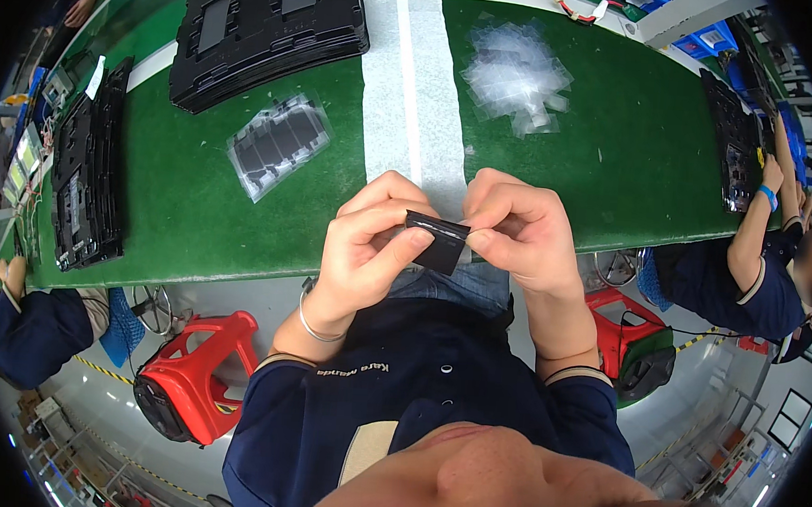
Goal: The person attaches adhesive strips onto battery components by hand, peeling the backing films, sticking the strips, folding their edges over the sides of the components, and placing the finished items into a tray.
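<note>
Both my hands hold one small flat black part (439,242) in a clear film sleeve, just above the near edge of the green table (204,213). My left hand (369,247) pinches its left end between thumb and fingers; a thin metal bangle circles that wrist. My right hand (519,233) grips its right end with the fingertips. On the table to the left lies a clear bag of several black parts (278,143). A heap of empty clear sleeves (519,75) sits further back on the right.
A stack of black moulded trays (271,31) stands at the back left, another stack (85,178) at the far left, and a tray (733,143) by a seated person (749,265) on the right. Another person (34,324) sits left. Red stools (199,371) stand below.
</note>
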A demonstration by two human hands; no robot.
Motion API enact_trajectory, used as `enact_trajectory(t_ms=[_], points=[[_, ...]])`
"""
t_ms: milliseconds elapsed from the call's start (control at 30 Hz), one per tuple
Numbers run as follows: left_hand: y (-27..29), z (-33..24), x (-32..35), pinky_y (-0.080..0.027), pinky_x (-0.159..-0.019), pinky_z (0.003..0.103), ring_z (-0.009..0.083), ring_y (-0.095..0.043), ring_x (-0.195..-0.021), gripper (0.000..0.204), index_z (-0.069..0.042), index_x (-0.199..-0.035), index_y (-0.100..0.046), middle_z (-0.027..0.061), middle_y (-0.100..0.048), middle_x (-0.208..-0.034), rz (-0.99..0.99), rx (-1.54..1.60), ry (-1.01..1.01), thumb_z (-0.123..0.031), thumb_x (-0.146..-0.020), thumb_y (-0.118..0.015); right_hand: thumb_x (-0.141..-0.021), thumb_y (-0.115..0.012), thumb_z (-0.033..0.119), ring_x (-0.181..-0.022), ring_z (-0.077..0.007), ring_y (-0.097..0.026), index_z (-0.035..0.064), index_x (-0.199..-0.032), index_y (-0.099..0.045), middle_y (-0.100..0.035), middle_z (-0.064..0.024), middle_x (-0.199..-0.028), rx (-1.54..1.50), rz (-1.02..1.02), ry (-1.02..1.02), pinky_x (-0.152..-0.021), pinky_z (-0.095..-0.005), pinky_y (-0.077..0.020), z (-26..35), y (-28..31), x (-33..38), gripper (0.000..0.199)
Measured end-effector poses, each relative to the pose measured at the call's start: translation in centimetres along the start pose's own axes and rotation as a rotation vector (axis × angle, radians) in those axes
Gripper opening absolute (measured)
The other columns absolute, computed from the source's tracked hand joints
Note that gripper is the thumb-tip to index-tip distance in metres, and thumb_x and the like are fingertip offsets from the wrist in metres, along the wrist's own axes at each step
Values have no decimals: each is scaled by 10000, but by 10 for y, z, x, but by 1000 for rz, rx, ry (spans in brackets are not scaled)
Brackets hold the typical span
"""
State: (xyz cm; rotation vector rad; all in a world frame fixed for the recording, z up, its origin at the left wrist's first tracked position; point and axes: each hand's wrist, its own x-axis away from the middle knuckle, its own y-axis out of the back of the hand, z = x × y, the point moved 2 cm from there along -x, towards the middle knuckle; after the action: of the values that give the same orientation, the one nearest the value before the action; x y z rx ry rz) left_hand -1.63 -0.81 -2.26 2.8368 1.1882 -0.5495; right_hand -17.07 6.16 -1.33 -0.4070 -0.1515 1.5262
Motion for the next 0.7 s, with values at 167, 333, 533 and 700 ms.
enact_trajectory(t_ms=[167, 333, 533, 700], points=[[-2, 2, 3, -379, -574, 215, 107, -477, -684, 87, 61, -825, -625, 74, -522, -812, -22, 4, 14, -12, -785, -600, -744, -629, -40, -643, -89, -492, -9, -810, -632, -534, -44, -757, 118, -128, 75, -564, -217, -383, -1, -6, 2, 73], [-4, -2, 4, -419, -565, 236, 154, -524, -673, 96, 50, -825, -637, 94, -551, -791, -213, -375, -237, 1, -742, -634, -717, -657, -41, -635, -104, -500, -4, -852, -656, -538, -49, -719, 465, -266, 265, -562, -223, -391, 5, -17, 4, 140], [-15, -2, 5, -455, -563, 277, 206, -565, -667, 167, 49, -873, -641, 106, -551, -782, -361, -545, -425, 24, -708, -654, -638, -705, -24, -597, -127, -472, 20, -900, -665, -523, -31, -687, 708, -392, 422, -553, -248, -365, -1, -26, 5, 268], [-22, 2, 4, -470, -568, 300, 219, -565, -660, 286, 66, -926, -639, 113, -540, -784, -480, -677, -518, 37, -645, -685, -669, -711, 423, -599, -187, -429, -27, -1195, -511, -463, -52, -706, 1028, -346, 529, -577, -298, -324, -15, -51, 1, 721]])
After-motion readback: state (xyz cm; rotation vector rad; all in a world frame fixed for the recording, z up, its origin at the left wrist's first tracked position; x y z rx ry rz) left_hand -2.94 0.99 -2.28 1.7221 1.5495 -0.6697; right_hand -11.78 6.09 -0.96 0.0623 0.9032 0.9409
